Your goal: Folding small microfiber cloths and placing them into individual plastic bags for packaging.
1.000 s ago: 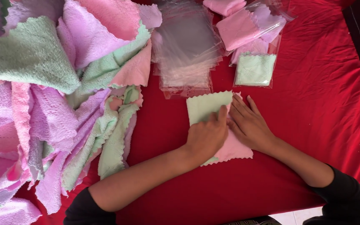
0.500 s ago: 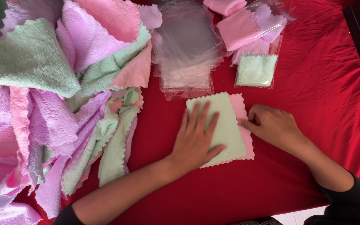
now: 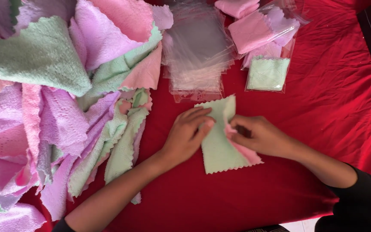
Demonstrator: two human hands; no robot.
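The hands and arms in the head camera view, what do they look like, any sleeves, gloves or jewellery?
Both hands are bare: no gloves, and no rings, watch or bracelet show on the left hand or the right hand. The left forearm is uncovered almost to the frame edge, where a dark sleeve edge shows. The right arm wears a black sleeve pushed up above the wrist.
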